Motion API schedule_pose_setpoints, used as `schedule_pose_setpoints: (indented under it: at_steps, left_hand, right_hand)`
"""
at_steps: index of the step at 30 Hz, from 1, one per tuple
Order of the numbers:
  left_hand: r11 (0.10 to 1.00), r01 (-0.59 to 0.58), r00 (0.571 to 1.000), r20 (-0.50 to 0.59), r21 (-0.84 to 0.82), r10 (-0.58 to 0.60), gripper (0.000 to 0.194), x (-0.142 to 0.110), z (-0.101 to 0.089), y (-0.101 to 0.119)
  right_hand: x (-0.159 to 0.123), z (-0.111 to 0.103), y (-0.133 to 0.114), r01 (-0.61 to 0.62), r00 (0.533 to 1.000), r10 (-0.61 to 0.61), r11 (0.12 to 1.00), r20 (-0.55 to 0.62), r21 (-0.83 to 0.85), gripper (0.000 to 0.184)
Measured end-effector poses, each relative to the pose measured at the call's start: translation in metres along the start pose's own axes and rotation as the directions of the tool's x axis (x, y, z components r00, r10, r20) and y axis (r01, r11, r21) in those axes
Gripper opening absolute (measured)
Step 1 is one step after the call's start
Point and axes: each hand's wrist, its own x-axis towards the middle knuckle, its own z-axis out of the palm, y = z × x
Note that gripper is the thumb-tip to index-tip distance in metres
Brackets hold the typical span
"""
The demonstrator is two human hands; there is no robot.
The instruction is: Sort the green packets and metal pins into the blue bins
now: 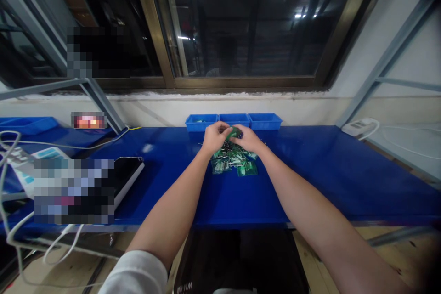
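Note:
My left hand (215,137) and my right hand (248,138) meet over the far middle of the blue table. Between them they grip a small green packet (234,133), fingers closed on its two sides. Below the hands lies a heap of small parts (234,158), a mix of thin metallic pieces and green and pale bits, too small to name surely. At its near edge a green packet (247,168) lies flat, with another packet (221,166) to its left. My hands hide the back of the heap.
Three joined blue bins (234,121) stand along the wall behind my hands; the left one holds something small. A dark-screened device (127,170) and white cables (14,234) are at left. A power strip (360,126) sits far right. Grey metal frames (103,101) flank the table.

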Motion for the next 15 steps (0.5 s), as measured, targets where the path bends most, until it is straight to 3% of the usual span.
schedule_pose_setpoints:
  at_steps: [4,7,11,15]
  left_hand:
    - [0.967,0.078,0.997,-0.006,-0.241,-0.082,0.02,0.002,0.008,-0.007]
    - [0.951,0.078,0.996,-0.01,-0.298,-0.084,0.025,0.004,0.008,-0.014]
    - [0.97,0.086,0.995,-0.021,-0.229,-0.094,0.04,0.004,0.004,-0.021]
    - [0.992,0.07,0.997,0.027,-0.102,-0.067,0.045,0.001,0.003,-0.023]
  right_hand:
    - [0.004,0.003,0.003,-0.077,0.996,0.079,0.996,-0.049,0.042,0.022]
    - [0.005,0.001,0.005,-0.061,0.982,0.063,0.998,-0.178,0.015,0.012]
    - [0.004,-0.002,0.005,0.031,0.933,-0.052,0.998,-0.355,-0.063,0.026]
    - [0.003,-0.002,0.007,0.083,0.929,-0.104,0.994,-0.354,-0.075,0.032]
